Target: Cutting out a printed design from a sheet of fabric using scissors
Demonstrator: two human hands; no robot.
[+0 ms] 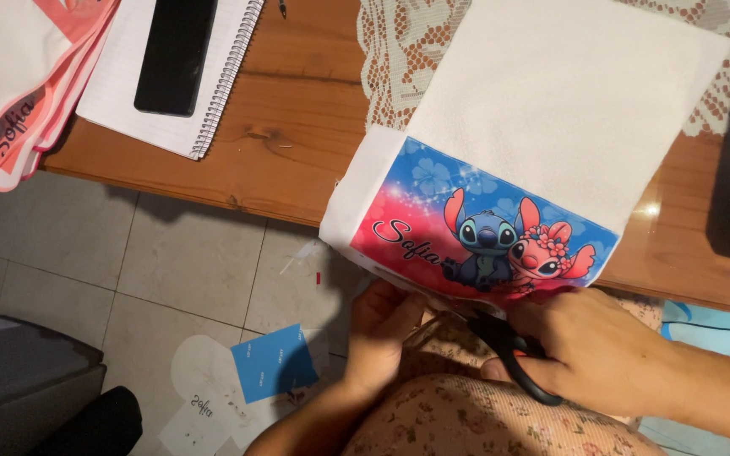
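Note:
A white towel-like cloth (568, 93) hangs over the front edge of a wooden table (297, 152). Its lower end bears a printed panel (475, 232) in blue and pink with two cartoon creatures, one blue and one pink, and a written name. My left hand (382, 333) pinches the bottom edge of that printed panel from below. My right hand (593, 350) grips black-handled scissors (513, 355), whose blades point left under the cloth's lower edge, close to my left fingers. The blade tips are hidden by the cloth and my hands.
A spiral notebook (204, 93) with a black phone (175, 55) on it lies at the table's left. A pink and white cloth stack (19, 93) hangs off the left corner. Lace cloth (399, 51) lies under the towel. Paper scraps (251, 371) litter the tiled floor.

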